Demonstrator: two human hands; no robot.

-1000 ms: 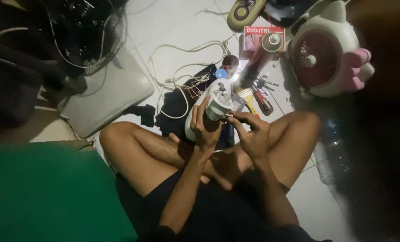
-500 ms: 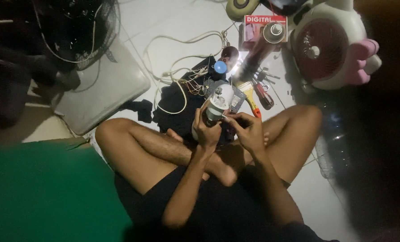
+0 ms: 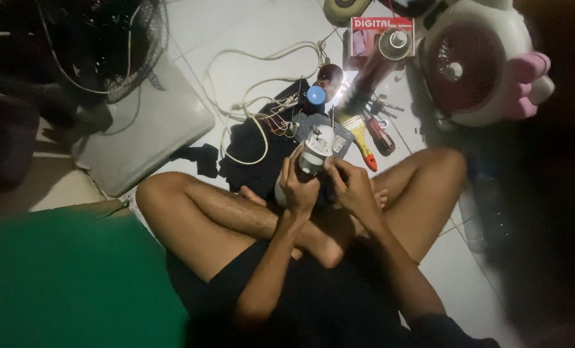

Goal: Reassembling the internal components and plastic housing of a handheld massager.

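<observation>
1. White cylindrical electric motor with a metal end cap (image 3: 313, 158) sits upright in my lap, over my crossed legs, just in front of a square grey metal mounting plate (image 3: 329, 132) on the floor.
2. My left hand (image 3: 298, 188) wraps the lower body of the motor, fingers closed around it in a full grasp.
3. My right hand (image 3: 354, 187) pinches narrowly at the motor's upper side; whether it holds a small part there I cannot tell.
4. I judge the motor dense and heavy for its bulk, rigid, with a smooth casing that could slip; the sound place to hold it is around the barrel, away from any thin wires.
5. White tiled floor (image 3: 249, 32) serves as the bench. On it lie a looping white power cable (image 3: 261, 61), a dark cloth (image 3: 255, 145) beneath a tangle of thin wires, a yellow-handled screwdriver (image 3: 364, 143) and a red-handled screwdriver (image 3: 383, 134).
6. Further out stand a red and white cardboard box (image 3: 374, 32), a lit torch (image 3: 371, 74), a small blue bulb (image 3: 316, 95) and a white and pink toy-shaped desk fan (image 3: 477, 64).
7. To my left rest a black wire fan guard (image 3: 100, 45) and a pale grey flat panel (image 3: 142, 125); the room is dim, lit mainly at the centre.
</observation>
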